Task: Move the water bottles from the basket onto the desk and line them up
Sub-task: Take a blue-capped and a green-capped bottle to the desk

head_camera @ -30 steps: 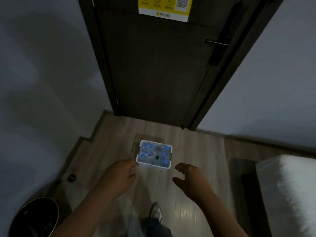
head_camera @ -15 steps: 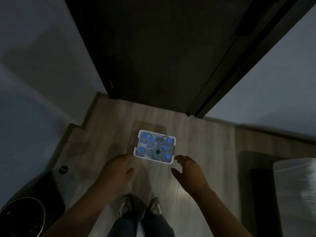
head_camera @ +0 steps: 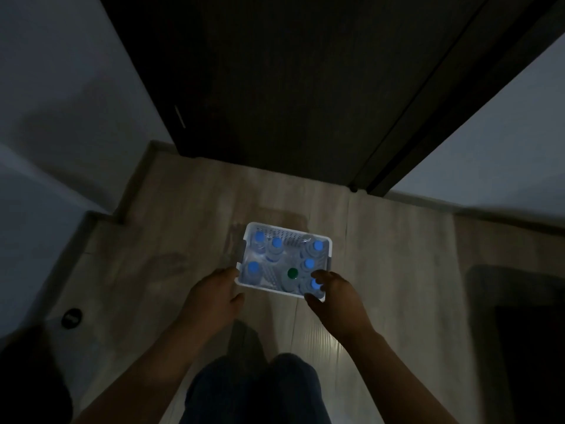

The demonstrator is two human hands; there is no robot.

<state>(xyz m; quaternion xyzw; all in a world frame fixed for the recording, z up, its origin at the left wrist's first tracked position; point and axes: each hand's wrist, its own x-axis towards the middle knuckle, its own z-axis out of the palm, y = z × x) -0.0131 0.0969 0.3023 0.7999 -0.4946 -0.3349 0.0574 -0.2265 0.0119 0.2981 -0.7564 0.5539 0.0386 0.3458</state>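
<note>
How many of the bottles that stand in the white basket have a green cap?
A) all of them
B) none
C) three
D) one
D: in the basket only one green cap shows; the other bottle caps in view are blue.

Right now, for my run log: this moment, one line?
left hand: open, toward white plastic basket | right hand: open, toward basket | clear blue-capped bottles: in basket

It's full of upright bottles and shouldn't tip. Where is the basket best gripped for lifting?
Probably by the two side walls of the basket, left hand from the left, right hand from the right: it is wide and full of bottles.
</note>
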